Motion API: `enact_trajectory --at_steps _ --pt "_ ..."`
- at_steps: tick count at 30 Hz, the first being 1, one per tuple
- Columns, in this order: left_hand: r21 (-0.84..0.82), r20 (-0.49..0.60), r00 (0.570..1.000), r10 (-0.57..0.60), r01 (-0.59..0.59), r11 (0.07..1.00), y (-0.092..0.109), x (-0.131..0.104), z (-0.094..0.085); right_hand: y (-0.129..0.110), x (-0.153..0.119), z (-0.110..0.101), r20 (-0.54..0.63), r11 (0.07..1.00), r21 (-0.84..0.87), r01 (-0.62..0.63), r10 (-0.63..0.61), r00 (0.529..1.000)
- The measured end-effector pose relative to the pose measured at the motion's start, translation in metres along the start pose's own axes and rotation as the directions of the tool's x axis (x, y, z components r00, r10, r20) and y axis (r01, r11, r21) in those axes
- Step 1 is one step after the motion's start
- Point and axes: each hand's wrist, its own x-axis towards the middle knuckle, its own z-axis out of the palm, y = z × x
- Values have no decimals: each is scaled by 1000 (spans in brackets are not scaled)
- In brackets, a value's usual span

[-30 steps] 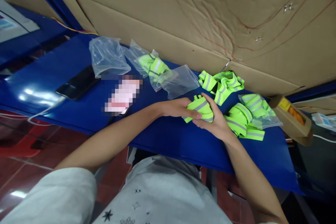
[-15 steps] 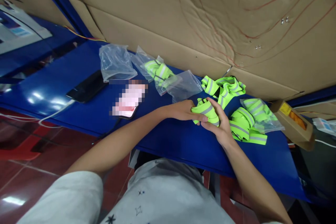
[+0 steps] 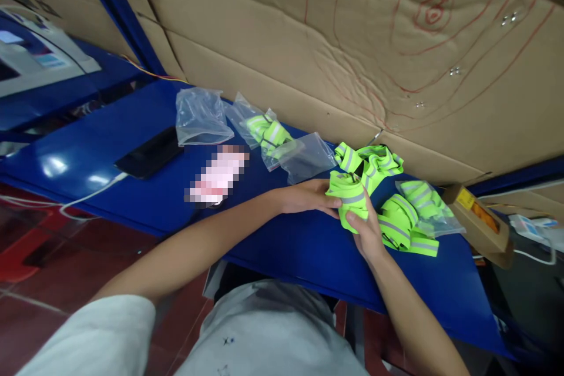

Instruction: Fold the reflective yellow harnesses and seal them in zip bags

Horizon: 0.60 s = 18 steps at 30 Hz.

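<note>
A rolled neon-yellow strap with grey stripes (image 3: pixel 348 192) is held between both hands above the blue table (image 3: pixel 282 244). My left hand (image 3: pixel 314 196) grips its left side, thumb on the front. My right hand (image 3: pixel 369 231) wraps round its right and lower side, the thumb pressed on the roll. Some fingers of both hands are hidden behind it. Right of my right hand lies a loosely coiled neon strap (image 3: pixel 399 222). Behind the held roll is a loose neon strap bundle (image 3: pixel 381 163).
Clear bags lie along the back: a crumpled one (image 3: pixel 202 117), one with a neon strap (image 3: pixel 269 134), a flat one (image 3: pixel 308 157), and another filled one (image 3: pixel 425 202). A phone (image 3: pixel 219 175), a black device (image 3: pixel 150 153), and a cardboard box (image 3: pixel 478 220) are also there.
The held strap has turned more upright in my hands, and my right thumb sits lower on it. The camera view has shifted slightly.
</note>
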Motion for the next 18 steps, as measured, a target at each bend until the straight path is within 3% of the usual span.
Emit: enact_trajectory --at_steps 4,7,9,12,14,18 --pt "-8 -150 986 67 -69 998 5 1 2 -1 4 1 -112 952 -284 110 -147 983" --pt "103 -287 952 110 -83 991 -1 6 3 1 6 8 -208 972 -231 49 -99 973" --pt "163 -322 938 129 -79 983 -8 9 4 4 7 12 -292 979 -205 2 -64 954" --pt "251 -305 939 160 -83 965 -15 10 9 4 8 15 -356 974 -223 -34 -49 933" --pt "370 -243 952 186 -87 925 -9 9 13 0 8 13 -344 974 -224 -23 -57 937" --pt "696 -135 928 348 -161 700 21 5 18 -10 12 -2 -413 986 -165 -5 -65 908"
